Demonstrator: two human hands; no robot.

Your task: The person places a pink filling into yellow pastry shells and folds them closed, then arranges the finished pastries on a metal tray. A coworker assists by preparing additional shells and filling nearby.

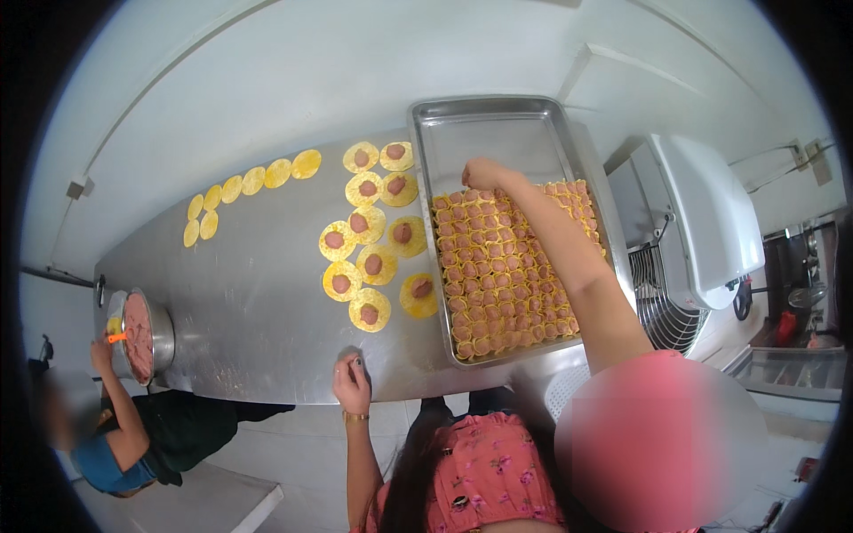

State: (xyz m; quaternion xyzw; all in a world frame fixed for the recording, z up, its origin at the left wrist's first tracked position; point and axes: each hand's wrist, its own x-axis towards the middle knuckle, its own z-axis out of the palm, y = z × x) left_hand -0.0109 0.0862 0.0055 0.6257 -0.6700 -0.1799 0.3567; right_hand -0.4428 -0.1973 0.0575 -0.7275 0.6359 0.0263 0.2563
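Note:
My right hand [487, 175] reaches over the metal tray [484, 133], at the far edge of the packed rows of small yellow-wrapped, meat-filled dumplings [506, 266]. Its fingers are closed and bent down, hiding whatever they may hold. At the near edge of the steel table [258, 293], my left hand [352, 384] rests with fingers curled in, and nothing shows in it. Beyond that hand lie several round yellow wrappers, each with a lump of pinkish meat filling, such as the nearest wrapper [370, 309].
Several bare yellow wrappers [252, 180] lie at the far left. A co-worker's hand [103, 355] holds an orange-handled tool [116, 338] at a steel bowl [162, 333] of meat filling. To the right stands a white appliance [711, 222] beside a wire rack [662, 306].

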